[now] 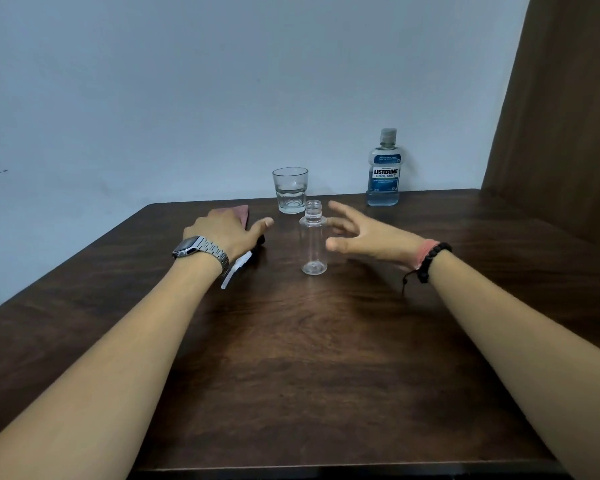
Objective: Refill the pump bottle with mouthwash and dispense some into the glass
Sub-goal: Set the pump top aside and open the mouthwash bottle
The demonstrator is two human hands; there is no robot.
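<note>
Right grip (357,233) spread, released beside the uncapped pump bottle (313,239); left grip (229,230) unclear; mouthwash (383,171) reads "LISTERINE COOL MINT".

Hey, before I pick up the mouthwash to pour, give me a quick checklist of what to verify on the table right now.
1. Small clear plastic pump bottle upright, neck open: ok.
2. Pump bottle empty, ready for filling: ok.
3. Blue mouthwash bottle cap off: not ok, cap on.
4. Right hand free to reach it: ok, open beside the pump bottle.
5. White pump tube clear of the pour: ok, under the left hand.
6. Clear drinking glass empty: cannot tell.
</note>
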